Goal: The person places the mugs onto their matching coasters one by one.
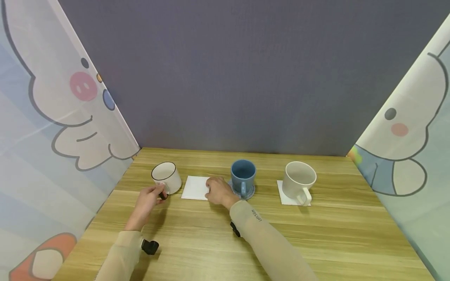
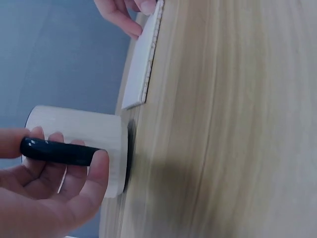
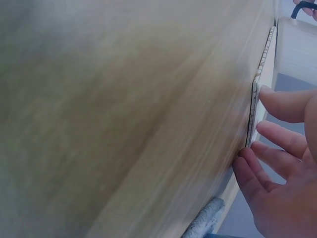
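Note:
At the left of the table stands a white mug (image 1: 170, 175) with a dark rim and a black handle (image 2: 59, 151). My left hand (image 1: 145, 201) grips that handle between curled fingers and thumb. Whether the mug's base touches the wood cannot be told. Just right of it lies a white square coaster (image 1: 194, 188), flat, with a patterned edge. My right hand (image 1: 218, 191) pinches the coaster's right side; in the right wrist view the thumb (image 3: 287, 105) and fingertips meet its edge. Part of the coaster is hidden under that hand.
A blue mug (image 1: 243, 173) stands on a round grey-blue coaster (image 1: 251, 192) beside my right hand. Further right, a large cream mug (image 1: 297, 181) sits on another white square coaster (image 1: 285, 199). Behind the wooden table (image 1: 197, 242) rises a grey panel (image 1: 225, 78).

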A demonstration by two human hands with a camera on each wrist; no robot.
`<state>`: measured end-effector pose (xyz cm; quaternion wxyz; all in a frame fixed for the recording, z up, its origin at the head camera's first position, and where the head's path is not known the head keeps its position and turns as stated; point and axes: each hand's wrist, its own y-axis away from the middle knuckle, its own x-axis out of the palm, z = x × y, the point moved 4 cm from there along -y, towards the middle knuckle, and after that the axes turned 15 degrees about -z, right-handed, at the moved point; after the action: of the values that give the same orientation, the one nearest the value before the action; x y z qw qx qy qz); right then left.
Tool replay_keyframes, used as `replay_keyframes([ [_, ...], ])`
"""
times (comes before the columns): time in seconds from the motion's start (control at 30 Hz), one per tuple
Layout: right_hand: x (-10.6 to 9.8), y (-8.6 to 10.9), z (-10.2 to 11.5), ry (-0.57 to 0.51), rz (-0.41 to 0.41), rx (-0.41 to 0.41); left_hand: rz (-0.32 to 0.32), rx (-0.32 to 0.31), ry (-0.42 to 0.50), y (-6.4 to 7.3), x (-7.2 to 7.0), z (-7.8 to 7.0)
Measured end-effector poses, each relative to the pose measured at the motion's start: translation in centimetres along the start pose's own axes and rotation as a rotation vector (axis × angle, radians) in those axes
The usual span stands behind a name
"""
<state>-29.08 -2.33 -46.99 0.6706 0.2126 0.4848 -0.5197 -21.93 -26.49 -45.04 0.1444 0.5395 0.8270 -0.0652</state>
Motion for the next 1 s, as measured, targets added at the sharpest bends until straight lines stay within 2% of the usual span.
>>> replay_keyframes([
  [0.2,0.0,0.1,-0.1,-0.035,0.0,0.034,-0.038,0.002,0.07,0.0,0.2,-0.2],
  [0.47,0.1,0.2,-0.2,-0.059,0.0,0.053,-0.102,0.092,0.037,0.5,0.9,-1.2],
  [0.57,0.2,0.2,-0.4,-0.062,-0.004,0.058,-0.117,0.107,0.041,0.6,1.2,-1.7],
  [0.77,0.0,0.0,-0.6,-0.067,-0.026,0.055,-0.084,0.077,0.11,0.9,2.2,-2.4],
  [1.0,-0.1,0.2,-0.5,-0.076,-0.033,0.063,-0.075,0.074,0.092,1.3,3.2,-2.5],
])
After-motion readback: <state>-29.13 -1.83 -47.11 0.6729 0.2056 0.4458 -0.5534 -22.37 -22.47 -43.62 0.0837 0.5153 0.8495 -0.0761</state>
